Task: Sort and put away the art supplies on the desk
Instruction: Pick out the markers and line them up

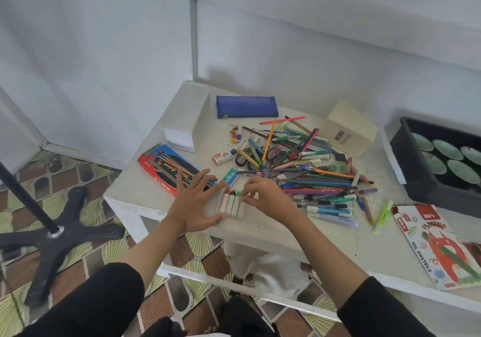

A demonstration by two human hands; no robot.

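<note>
The left hand lies released, fingers spread flat, its thumb and fingertips against the left side of a short row of oil pastels at the centre of the frame, near the front edge of the table; the right hand curls its fingertips onto the row's right side, though whether it pinches a stick I cannot tell; the step looks like squaring the gathered pastels together; just right sprawls the unsorted pile of pens and pencils; the pastel box lies at lower right, well apart, so the next move likely calls for lifting the row as one bundle and carrying it there.
</note>
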